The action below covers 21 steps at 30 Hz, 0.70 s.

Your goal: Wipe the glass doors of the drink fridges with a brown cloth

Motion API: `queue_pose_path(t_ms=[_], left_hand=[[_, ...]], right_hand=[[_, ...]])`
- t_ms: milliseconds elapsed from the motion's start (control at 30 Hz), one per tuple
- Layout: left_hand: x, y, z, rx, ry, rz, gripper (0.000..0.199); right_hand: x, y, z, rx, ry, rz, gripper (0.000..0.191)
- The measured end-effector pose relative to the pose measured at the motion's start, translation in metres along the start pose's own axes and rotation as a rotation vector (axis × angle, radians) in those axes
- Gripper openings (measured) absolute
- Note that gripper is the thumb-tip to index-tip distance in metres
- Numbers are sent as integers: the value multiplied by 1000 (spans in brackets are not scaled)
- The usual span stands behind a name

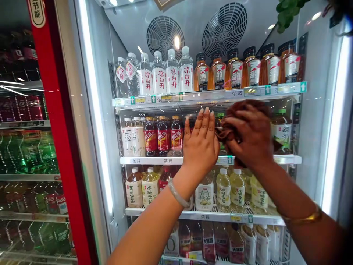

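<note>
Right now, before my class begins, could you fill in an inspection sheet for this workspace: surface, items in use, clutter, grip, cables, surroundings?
Surface: apparently a glass pane, judging by reflections.
Items in use: a brown cloth, bunched up.
Clutter: rows of bottles on shelves behind the pane.
Grip: left hand open, seemingly flat on the pane; right hand clutching the cloth.
Cables: nothing seen.
Surroundings: red post and more drinks at picture left; green leaves at upper right.

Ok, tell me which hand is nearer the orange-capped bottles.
Left. In the picture, the left hand is just right of the orange-capped bottles; the right hand, holding a brown cloth, is farther right.
</note>
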<state>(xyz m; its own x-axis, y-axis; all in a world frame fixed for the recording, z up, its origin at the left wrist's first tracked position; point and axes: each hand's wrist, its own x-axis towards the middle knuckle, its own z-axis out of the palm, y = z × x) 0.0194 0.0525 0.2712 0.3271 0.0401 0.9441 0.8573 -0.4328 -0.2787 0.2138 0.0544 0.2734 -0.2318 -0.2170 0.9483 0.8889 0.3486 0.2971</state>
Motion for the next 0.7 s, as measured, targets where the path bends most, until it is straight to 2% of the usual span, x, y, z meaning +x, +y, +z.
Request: queue_pose_path(t_ms=[67, 133, 200, 233, 300, 333, 400, 467, 533, 567, 633, 700], left_hand=[[-3, -13, -4, 16, 8, 2, 66], [-9, -23, -6, 17, 7, 21, 66], [-14, -27, -8, 10, -2, 36, 67], [-15, -27, -9, 5, -10, 35, 66], [-15, -29, -14, -3, -21, 15, 65], [-15, -32, -18, -4, -23, -3, 65], [-15, -43, -29, 4, -15, -50, 63], [-19, -60, -40, 13, -6, -98, 63], [-28, -78, -48, 14, -20, -140, 67], [-34, -86, -50, 14, -32, -155, 69], [-44, -98, -51, 16, -60, -155, 73], [-50, -105, -52, 13, -81, -123, 74]], right_hand=[[-1, 19, -1, -81, 78, 72, 46], [-19, 19, -3, -151, 156, 137, 52], [-37, -8, -2, -156, 167, 182, 52], [-40, -26, 1, -120, 119, 188, 49], [-29, -60, 8, 0, -6, 67, 43], [-16, -71, 13, 13, -13, 23, 40], [13, -73, 22, 17, 3, -39, 35], [28, -61, 26, -13, 53, -9, 36], [20, -56, 28, -60, 124, 102, 41], [8, -61, 29, -83, 156, 167, 45], [-17, -90, 32, -95, 187, 265, 51], [-27, -130, 40, -28, 123, 254, 51]])
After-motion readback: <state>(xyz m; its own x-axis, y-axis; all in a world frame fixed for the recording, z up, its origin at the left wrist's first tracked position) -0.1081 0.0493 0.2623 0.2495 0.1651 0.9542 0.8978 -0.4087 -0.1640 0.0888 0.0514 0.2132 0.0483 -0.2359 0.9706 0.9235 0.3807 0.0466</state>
